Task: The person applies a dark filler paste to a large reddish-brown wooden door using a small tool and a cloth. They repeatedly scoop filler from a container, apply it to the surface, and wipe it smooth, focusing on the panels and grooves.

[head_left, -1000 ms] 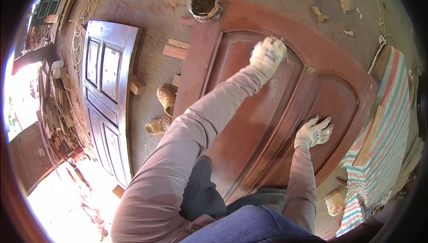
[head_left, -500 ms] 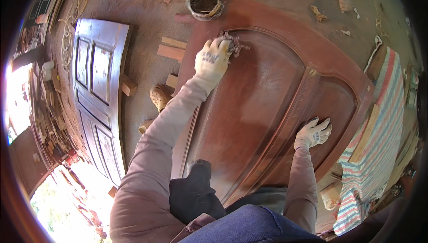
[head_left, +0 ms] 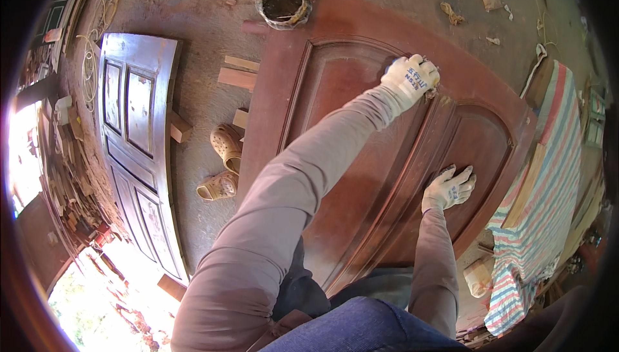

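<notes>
A large reddish-brown wooden door [head_left: 348, 145] with an arched top and raised panels lies flat in front of me. My left hand [head_left: 411, 80], in a white glove, is closed round a crumpled rag [head_left: 431, 91], mostly hidden under the fingers. It presses on the arched moulding near the top of the dividing bar. My right hand [head_left: 449, 188], also gloved, lies with fingers spread on the narrower right panel and holds nothing. A tub [head_left: 284, 3] of dark contents stands at the door's far left corner.
To the left stands a dark panelled door [head_left: 138, 152]. Tan clogs [head_left: 224, 147] and wood blocks [head_left: 237, 78] lie between the doors. At right, a striped sheet [head_left: 548, 197] carries a wooden strip [head_left: 525, 187]. Scraps and a crumpled cloth [head_left: 452, 13] litter the far floor.
My left hand has swept the rag rightward along the arch, from the left panel's upper left corner to the dividing bar. My right hand stays on the right panel.
</notes>
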